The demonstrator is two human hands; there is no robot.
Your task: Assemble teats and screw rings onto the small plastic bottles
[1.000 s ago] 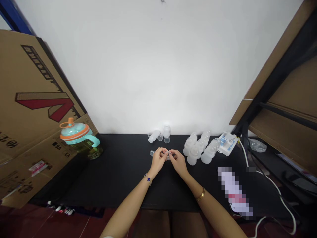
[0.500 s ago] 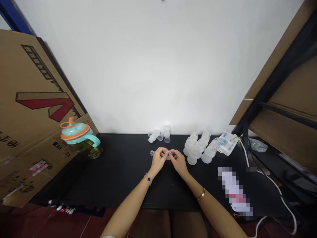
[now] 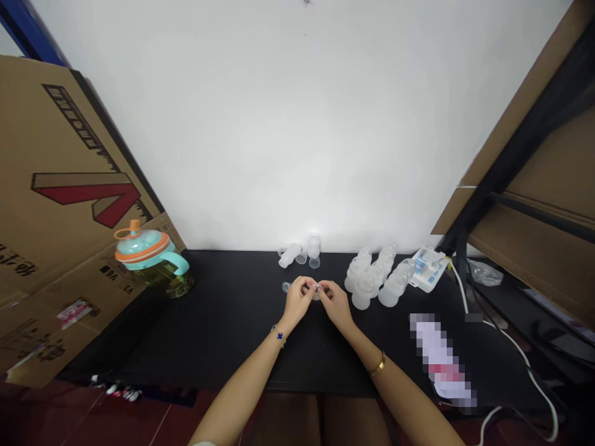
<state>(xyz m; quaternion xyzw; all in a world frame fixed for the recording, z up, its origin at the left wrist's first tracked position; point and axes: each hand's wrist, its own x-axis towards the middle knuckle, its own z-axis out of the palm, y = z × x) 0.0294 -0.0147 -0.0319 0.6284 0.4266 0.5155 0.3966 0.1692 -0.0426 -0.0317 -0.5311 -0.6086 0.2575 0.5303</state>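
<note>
Over the middle of the black table (image 3: 223, 328), my left hand (image 3: 298, 298) and my right hand (image 3: 333, 301) meet fingertip to fingertip. Both pinch a small clear plastic part (image 3: 316, 288) between them. Another small clear piece (image 3: 285, 287) lies on the table just left of my left hand. Behind my hands, by the wall, a few small clear bottles (image 3: 302, 251) lie and stand. A cluster of several frosted white bottles (image 3: 377, 275) stands to the right of my right hand.
A teal and orange lidded jug (image 3: 151, 256) stands at the table's left, against large cardboard boxes (image 3: 56, 204). A white power strip (image 3: 428, 268) with a white cable (image 3: 506, 347) sits at the right. A dark shelf frame (image 3: 520, 155) rises at far right.
</note>
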